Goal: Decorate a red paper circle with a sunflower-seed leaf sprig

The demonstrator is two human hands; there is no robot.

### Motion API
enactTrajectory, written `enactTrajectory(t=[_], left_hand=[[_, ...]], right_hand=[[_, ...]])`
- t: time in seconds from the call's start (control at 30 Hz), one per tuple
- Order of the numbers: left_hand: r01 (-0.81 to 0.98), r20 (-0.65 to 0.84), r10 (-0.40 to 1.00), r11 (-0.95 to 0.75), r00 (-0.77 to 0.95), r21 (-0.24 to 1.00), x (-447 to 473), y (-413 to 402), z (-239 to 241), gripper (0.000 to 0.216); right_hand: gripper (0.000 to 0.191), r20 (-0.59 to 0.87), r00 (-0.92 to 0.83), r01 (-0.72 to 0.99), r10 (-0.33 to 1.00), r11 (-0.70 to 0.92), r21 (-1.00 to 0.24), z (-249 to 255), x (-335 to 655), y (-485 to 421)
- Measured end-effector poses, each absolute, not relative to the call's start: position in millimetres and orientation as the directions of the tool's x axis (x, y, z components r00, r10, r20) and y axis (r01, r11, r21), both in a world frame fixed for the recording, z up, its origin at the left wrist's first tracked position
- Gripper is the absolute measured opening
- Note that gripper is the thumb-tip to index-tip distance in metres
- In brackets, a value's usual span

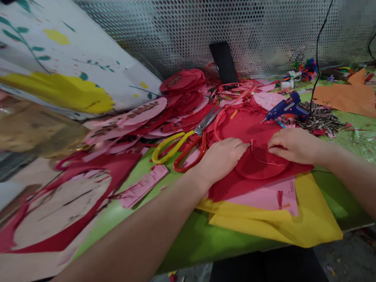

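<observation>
Lying nearest, a yellow sheet (319, 219) is jutting out in front of the red paper disc (261, 171), which is resting on a red sheet (229, 188). The disc is looking thin, light and pliable, probably easy to crease; its rim is offering the safest hold. At its left, the left hand (220, 159) is holding fingertips close together; cannot tell whether they are pinching anything. At its right, the right hand (298, 145) is curling its fingers, grip unclear. Scissors (200, 129) are lying left of the disc, a glue gun (286, 109) beyond it.
</observation>
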State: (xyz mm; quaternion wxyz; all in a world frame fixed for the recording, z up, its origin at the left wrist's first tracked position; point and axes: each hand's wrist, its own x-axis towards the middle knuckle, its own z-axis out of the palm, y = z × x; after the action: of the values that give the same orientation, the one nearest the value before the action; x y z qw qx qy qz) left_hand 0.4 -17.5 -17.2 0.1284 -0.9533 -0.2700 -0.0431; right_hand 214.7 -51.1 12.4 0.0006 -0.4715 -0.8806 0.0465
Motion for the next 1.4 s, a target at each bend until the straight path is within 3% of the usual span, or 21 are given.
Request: enactTrajectory(t=[0.23,0.5,0.87,1.0,1.23,1.4], left_hand=[[0.522,0.179,0.492,-0.821,0.852,-0.230,0,-17,-17,0.025],[0.588,0.242,0.557,-0.805,0.795,-0.078,-2,-17,-20,0.030],[0.587,0.224,0.569,-0.809,0.791,-0.015,-1,-17,-18,0.039],[0.584,0.257,0.568,-0.812,0.782,0.019,-3,-14,-21,0.039],[0.597,0.313,0.597,-0.795,0.739,0.105,-7,-12,-18,0.039],[0.599,0.292,0.603,-0.793,0.742,0.115,-7,-11,-15,0.043]], right_hand=[[0.026,-0.047,-0.550,0.834,0.834,0.546,-0.078,13,215,-52],[0.025,-0.032,-0.553,0.832,0.832,0.550,-0.073,14,215,-52],[0.026,-0.032,-0.560,0.825,0.828,0.555,-0.105,12,216,-52],[0.027,0.039,-0.548,0.824,0.836,0.547,-0.146,17,219,-51],[0.025,0.199,-0.290,0.931,0.936,0.324,-0.166,42,252,-46],[0.022,-0.042,-0.109,0.993,0.993,0.107,-0.050,52,284,-37]])
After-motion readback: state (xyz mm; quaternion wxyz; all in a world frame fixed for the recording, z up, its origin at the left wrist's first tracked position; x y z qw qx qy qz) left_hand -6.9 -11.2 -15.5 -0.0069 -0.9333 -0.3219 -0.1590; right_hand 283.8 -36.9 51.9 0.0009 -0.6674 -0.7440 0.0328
